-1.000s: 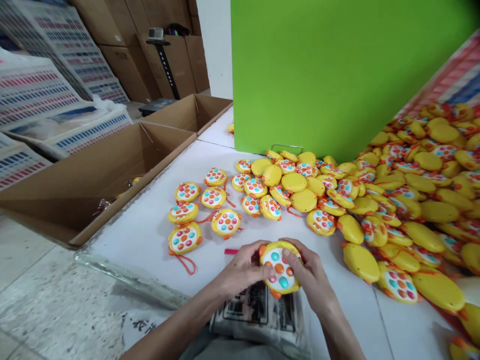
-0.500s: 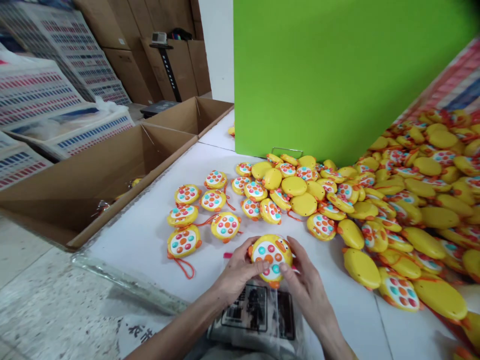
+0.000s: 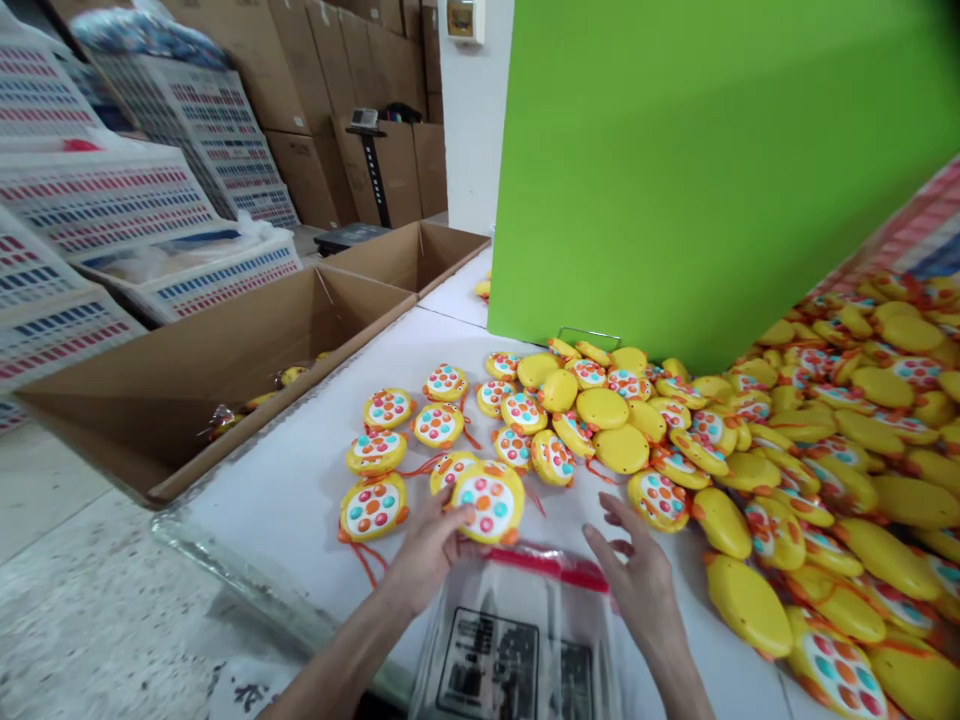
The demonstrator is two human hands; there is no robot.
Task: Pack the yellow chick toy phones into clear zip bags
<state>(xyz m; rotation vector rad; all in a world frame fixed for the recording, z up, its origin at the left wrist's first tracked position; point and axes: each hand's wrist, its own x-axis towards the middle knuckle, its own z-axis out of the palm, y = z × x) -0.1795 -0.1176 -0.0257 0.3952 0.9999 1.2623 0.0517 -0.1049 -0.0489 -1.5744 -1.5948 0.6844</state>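
Note:
A yellow duck toy (image 3: 491,503) with a white face of coloured round buttons is gripped in my left hand (image 3: 431,545), above the front of the table. It partly covers another such toy (image 3: 448,468) lying behind it. My right hand (image 3: 634,560) is off to the right with its fingers apart and nothing in them. Between and below my hands lies a stack of clear plastic bags (image 3: 517,640) with a red strip along the top and black printing. Several more duck toys (image 3: 375,507) with orange cords lie to the left of the held one.
A big heap of yellow duck toys (image 3: 810,480) spreads over the right side. Behind it stands a green panel (image 3: 675,170). Along the table's left edge is an open cardboard box (image 3: 225,340) with a few wrapped toys inside. White crates (image 3: 232,150) are stacked farther back.
My right hand has let go of the duck toy and moved right, fingers spread. My left hand has carried the toy left. The red-edged bags show more fully, and the camera view has shifted.

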